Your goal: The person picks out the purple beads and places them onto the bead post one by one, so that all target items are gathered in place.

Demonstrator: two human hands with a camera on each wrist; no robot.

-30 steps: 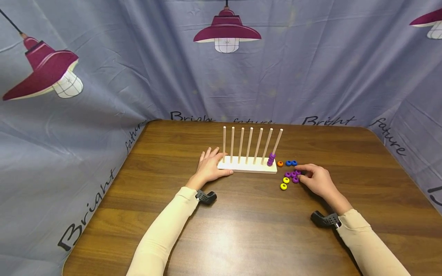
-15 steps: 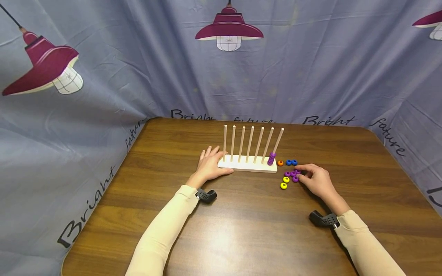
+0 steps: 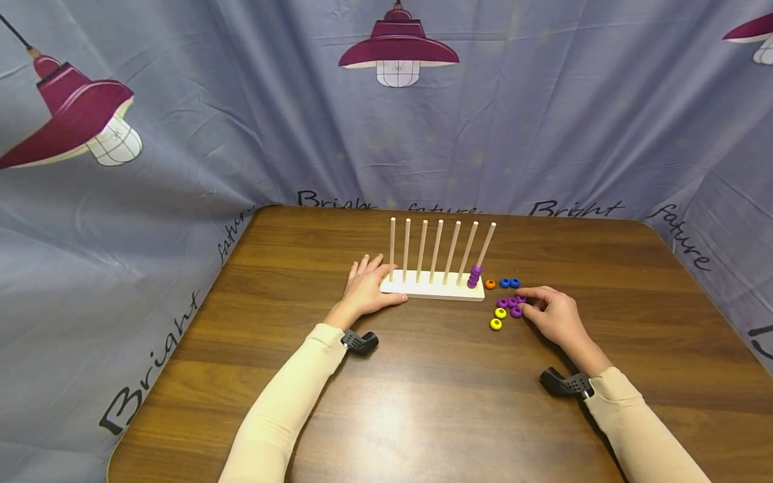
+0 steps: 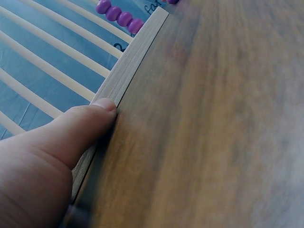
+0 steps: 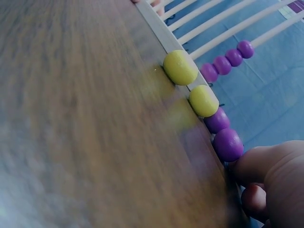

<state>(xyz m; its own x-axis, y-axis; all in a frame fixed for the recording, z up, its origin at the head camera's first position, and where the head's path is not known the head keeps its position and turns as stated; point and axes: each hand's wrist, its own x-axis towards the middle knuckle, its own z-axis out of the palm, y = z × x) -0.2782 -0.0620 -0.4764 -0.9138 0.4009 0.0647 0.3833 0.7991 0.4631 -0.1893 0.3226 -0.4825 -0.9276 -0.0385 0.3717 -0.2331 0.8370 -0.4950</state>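
Note:
A pale wooden peg rack (image 3: 431,290) stands on the table, with several upright pegs. Purple beads (image 3: 474,276) are stacked on its rightmost peg. My left hand (image 3: 364,290) grips the rack's left end, the thumb (image 4: 102,111) along the front edge and the other fingers behind. To the right of the rack, several loose purple beads (image 3: 512,303) lie in a cluster. My right hand (image 3: 554,315) reaches in from the right, thumb and index finger around the rightmost purple bead (image 3: 521,300). In the right wrist view, the thumb (image 5: 251,164) is right at a purple bead (image 5: 228,145).
Two yellow beads (image 3: 500,313) lie in front of the purple cluster. An orange bead (image 3: 490,284) and two blue beads (image 3: 505,283) lie behind it, near the rack's right end. A printed curtain (image 3: 290,121) surrounds the far side of the brown table (image 3: 423,402).

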